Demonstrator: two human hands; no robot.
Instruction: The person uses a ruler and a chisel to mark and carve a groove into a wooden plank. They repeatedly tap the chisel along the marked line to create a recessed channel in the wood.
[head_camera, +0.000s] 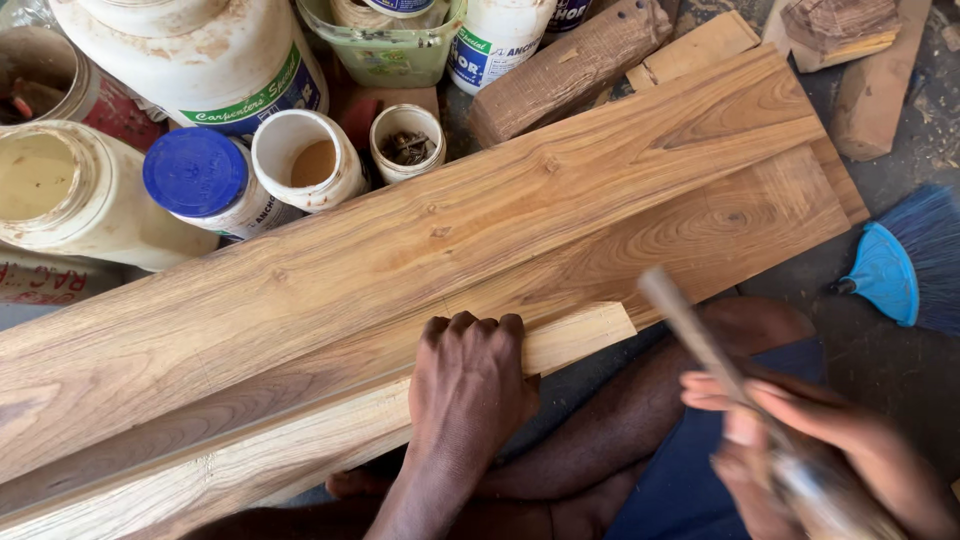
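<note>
Pressing down on pale wood strip (300, 440) with left hand (470, 385), palm flat, fingers curled over its upper edge beside wide plank (420, 250). Gripping blurred tool handle (700, 335) in closed right hand (810, 450), raised right of strip. Behind plank: blue-lidded jar (200, 180), open white tubs (305, 160). Far right: blue brush (900, 265).

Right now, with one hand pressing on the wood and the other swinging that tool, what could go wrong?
1. The left hand presses the pale strip close to where the blurred tool in the right hand is raised; a miss could hit the fingers.
2. The strip lies at the planks' edge and could slip.
3. Open jars stand beside the planks; a jolt could tip them.
</note>
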